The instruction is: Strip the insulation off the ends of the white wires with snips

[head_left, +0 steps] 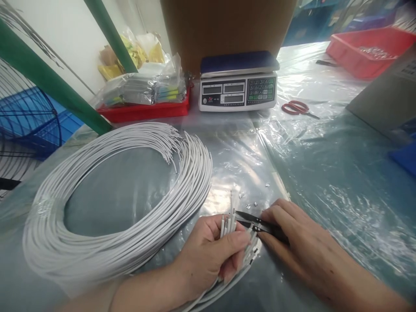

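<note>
Low in the middle, my left hand (216,251) is closed around a bundle of white wires (229,223), whose ends stick up above the thumb. One end rises higher than the others. To the right, my right hand (297,242) grips black tweezers (264,225), their two pointed tips apart and close beside the wire ends. I cannot tell whether the tips touch a wire. More white wires with dark marks run below the left hand. Small clear scraps (248,206) lie just beyond the tweezers. A large coil of white wires (107,255) rests on the left.
A white scale (237,93) with a blue top stands at the back, beside a red tray (146,112) of bagged items. Red-handled scissors (299,108) lie to its right. Farther right are a pink bin (360,60) and a grey box (386,95). Green poles (55,78) cross the left.
</note>
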Demonstrator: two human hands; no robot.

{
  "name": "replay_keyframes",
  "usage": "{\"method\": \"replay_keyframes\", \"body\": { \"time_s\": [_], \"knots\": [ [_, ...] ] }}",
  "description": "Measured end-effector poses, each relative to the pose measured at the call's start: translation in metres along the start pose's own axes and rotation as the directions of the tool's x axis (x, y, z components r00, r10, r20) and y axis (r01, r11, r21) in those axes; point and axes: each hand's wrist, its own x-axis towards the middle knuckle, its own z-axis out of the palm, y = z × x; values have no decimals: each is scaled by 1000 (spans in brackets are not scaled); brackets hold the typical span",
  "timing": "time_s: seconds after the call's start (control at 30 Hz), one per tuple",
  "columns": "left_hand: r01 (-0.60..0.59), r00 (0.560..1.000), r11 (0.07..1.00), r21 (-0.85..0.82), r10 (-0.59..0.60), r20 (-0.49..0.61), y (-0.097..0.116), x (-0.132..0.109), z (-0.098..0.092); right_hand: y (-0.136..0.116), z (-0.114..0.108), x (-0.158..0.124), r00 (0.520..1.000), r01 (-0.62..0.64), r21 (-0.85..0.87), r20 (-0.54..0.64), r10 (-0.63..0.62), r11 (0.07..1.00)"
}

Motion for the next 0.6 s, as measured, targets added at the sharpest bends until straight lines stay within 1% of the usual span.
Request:
{"method": "replay_keyframes", "body": {
  "time_s": [0.1, 0.2, 0.3, 0.37, 0.43, 0.53, 0.6],
  "knots": [
    [16, 1000, 1000, 10, -16, 16, 1, -1, 0, 1, -3, -1, 997, -51, 47, 65, 48, 998],
    [37, 999, 999, -8, -37, 38, 2, -1, 0, 2, -7, 0, 994, -86, 90, 77, 79, 992],
    [50, 997, 998, -30, -48, 63, 2, -1, 0, 1, -13, 0, 988, -155, 170, 17, 155, 973],
    [62, 996, 997, -37, -59, 71, 1, -1, 0, -1, -18, -2, 974, -214, 273, -18, 228, 938],
    [67, 995, 997, -43, -64, 73, 1, -1, 0, -4, -22, -4, 966, -242, 437, 25, 257, 866],
    [65, 996, 997, -51, -62, 72, 1, -1, 1, -12, -25, -4, 961, -276, 672, 173, 216, 687],
    [58, 997, 997, -44, -55, 61, 2, -1, 1, -19, -24, -3, 946, -322, 755, 243, 212, 571]
  ]
}}
